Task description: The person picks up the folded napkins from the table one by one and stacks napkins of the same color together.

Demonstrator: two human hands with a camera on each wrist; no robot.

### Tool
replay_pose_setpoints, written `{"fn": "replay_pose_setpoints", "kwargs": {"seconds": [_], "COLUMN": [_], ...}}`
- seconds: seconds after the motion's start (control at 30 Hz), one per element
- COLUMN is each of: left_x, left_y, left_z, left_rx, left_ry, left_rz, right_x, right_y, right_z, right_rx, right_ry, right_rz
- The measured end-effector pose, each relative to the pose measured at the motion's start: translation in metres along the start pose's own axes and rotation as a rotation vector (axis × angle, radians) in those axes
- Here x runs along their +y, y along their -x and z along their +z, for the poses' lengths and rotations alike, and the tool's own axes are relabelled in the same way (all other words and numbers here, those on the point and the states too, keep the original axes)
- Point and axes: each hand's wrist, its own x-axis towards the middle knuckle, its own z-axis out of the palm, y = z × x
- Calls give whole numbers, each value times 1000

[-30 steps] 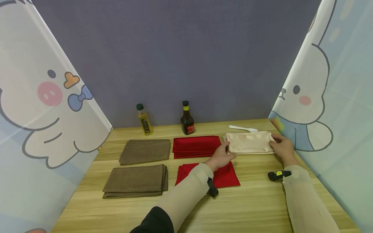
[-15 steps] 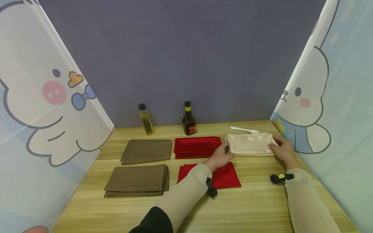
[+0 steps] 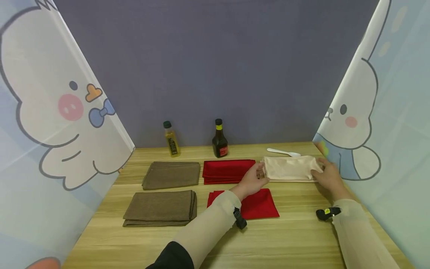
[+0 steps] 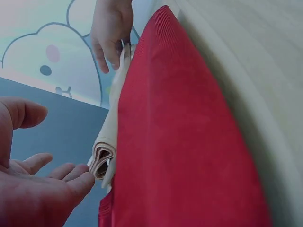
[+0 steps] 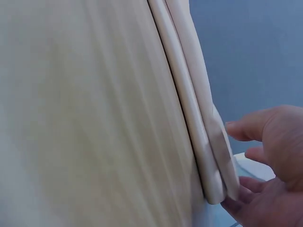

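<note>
A folded cream cloth (image 3: 290,168) lies at the back right of the table. My left hand (image 3: 250,182) is at its left end, over the gap beside the red cloths. In the left wrist view the left hand's thumb and fingers are spread apart, with fingertips at the cream cloth's (image 4: 105,146) layered end. At the opposite end is my right hand (image 3: 330,179). The right wrist view has the right hand's thumb close to the cream cloth's (image 5: 208,109) top face and its fingers touching the folded end.
Two folded red cloths (image 3: 228,170) lie left of the cream one, the nearer partly under my left forearm. Further left are two folded brown cloths (image 3: 161,206). An oil bottle (image 3: 172,140), a dark sauce bottle (image 3: 220,140) and a white plastic spoon (image 3: 283,152) are along the back.
The head view has shifted slightly. My left hand has drawn a little to the left against the cream cloth's end. The right hand stays at the right end, and the cloth looks unchanged.
</note>
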Motion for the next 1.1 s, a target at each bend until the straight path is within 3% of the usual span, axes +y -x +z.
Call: {"fn": "replay_pose_setpoints", "kwargs": {"seconds": [0.33, 0.63, 1.1], "left_x": [2, 17, 8], "left_y": [17, 40, 84], "left_z": [-22, -35, -65], "left_rx": [49, 76, 68], "left_ry": [-73, -132, -209], "left_rz": [116, 143, 151], "right_x": [-21, -58, -93], "right_y": [18, 34, 45], "right_z": [5, 12, 38], "right_rx": [75, 83, 36], "right_ry": [-14, -139, -204], "right_rz": [-53, -128, -254]}}
